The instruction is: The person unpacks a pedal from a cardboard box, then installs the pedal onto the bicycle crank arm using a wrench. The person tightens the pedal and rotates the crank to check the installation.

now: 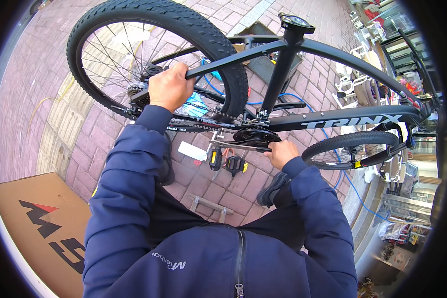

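Item one: a black bicycle [279,69], frame and both wheels, which stood on brick paving [238,201] in front of the person, without a saddle at the seat-tube top. Rear wheel [134,11] to the left, knobbly tyre; front wheel [352,138] to the right, lower than the top of the rear.

Item two: the left hand [171,87], closed round the lower part of the seat stay [233,60], just above the rear sprockets [136,89].

Item three: the right hand [282,153], fingers wrapped about the near end of a slim bar [243,146] (tool or crank arm, one could not tell), just beside the dark chainring [256,135]. The bar's far end lay close to a black pedal [215,158] with yellow reflector.

Sundries: a second pedal [235,166] to the right of the first; a white card [192,152] on the bricks; a dark tray [263,69] beyond the frame; a blue hose [294,96]; a brown carton [64,203] at lower left.
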Tool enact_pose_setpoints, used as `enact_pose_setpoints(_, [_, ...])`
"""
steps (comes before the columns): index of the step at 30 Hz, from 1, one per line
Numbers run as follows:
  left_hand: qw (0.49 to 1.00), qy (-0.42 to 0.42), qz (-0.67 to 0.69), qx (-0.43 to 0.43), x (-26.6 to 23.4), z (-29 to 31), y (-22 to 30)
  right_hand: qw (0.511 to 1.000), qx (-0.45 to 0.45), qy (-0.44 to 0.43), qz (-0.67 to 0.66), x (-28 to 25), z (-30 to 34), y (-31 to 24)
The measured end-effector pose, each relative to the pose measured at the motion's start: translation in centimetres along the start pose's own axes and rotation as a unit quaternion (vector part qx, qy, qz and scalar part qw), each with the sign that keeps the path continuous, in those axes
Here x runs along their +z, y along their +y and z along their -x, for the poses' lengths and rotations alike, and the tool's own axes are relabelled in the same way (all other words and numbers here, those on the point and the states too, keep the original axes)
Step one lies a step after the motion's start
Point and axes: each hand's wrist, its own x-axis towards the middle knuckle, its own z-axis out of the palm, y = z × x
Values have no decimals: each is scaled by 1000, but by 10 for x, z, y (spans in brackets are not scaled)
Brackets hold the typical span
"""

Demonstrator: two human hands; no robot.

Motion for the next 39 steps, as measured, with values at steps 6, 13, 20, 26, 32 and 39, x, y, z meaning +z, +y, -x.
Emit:
enact_pose_setpoints(6, [998,-63,23,-12,-13,-5,4,958,-53,-270,76,-4,-52,-6])
enact_pose_setpoints(13, [994,-94,38,-32,-18,-5,6,985,35,-162,50,-7,-27,-18])
enact_pose_setpoints(20, [993,-77,70,-53,-18,-1,7,976,22,-199,89,-34,-39,-37])
enact_pose_setpoints(26, [995,-55,51,-68,-23,-6,13,979,32,-193,55,-30,-30,-30])
enact_pose_setpoints(32, [994,3,108,-33,-27,-13,42,984,50,-168,12,-27,-24,-30])
enact_pose_setpoints(39, [990,33,134,4,-26,-12,45,979,94,-181,-12,-16,-19,-27])
